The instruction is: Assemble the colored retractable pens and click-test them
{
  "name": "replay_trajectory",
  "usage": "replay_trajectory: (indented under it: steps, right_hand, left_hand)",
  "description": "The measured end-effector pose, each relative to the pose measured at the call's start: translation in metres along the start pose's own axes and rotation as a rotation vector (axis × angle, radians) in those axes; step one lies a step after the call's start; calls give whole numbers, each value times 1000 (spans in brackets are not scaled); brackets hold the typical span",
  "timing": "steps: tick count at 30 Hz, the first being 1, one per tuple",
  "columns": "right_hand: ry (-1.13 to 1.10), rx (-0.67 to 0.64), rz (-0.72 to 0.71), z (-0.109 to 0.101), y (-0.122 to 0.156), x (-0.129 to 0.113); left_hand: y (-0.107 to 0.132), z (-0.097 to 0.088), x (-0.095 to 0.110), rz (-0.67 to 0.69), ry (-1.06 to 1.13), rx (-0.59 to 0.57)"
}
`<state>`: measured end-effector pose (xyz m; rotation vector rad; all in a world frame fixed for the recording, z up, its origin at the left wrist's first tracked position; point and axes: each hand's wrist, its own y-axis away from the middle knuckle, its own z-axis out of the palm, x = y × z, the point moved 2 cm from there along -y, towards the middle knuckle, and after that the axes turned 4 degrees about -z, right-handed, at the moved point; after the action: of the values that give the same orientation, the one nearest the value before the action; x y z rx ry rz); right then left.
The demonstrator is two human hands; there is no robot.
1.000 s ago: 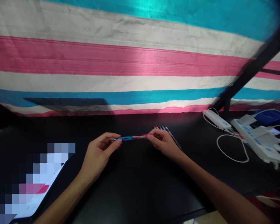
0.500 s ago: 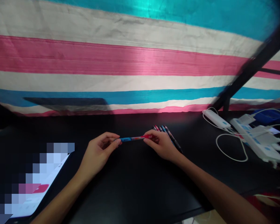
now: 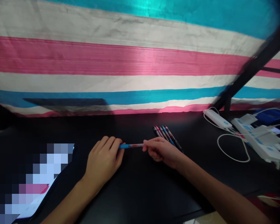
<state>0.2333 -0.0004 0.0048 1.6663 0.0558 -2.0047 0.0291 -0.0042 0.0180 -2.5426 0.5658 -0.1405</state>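
One pen (image 3: 135,145), over the table (image 3: 130,189): left hand (image 3: 104,155) curled round its blue end, right hand (image 3: 161,150) pinching the other, seemingly to steady it between them. Other pens (image 3: 169,135) lie side by side beyond the right hand, presumably aligned for order.

I'm at a desk in what seems a living space, home or dormitory, I can't tell which: a black table (image 3: 130,193), striped cloth (image 3: 107,59) hung behind it, a slanted black post (image 3: 252,67), a power strip (image 3: 267,151) bearing plugs (image 3: 262,137), a lit screen (image 3: 34,205) and several pens (image 3: 173,138).
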Motion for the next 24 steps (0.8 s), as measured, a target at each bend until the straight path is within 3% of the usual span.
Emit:
replay_trajectory:
  steps: [4, 9, 16, 24]
  right_hand:
    - [-45, -144, 112, 17, 4, 8]
    - [-130, -345, 291, 28, 8, 13]
    - [-207, -254, 219, 28, 6, 16]
    - [-132, -113, 134, 25, 4, 19]
  left_hand:
    - [2, -2, 10, 8, -189, 28]
    - [7, 4, 8, 5, -168, 10]
    - [8, 7, 8, -109, -185, -61]
    - [8, 14, 11, -189, -174, -301]
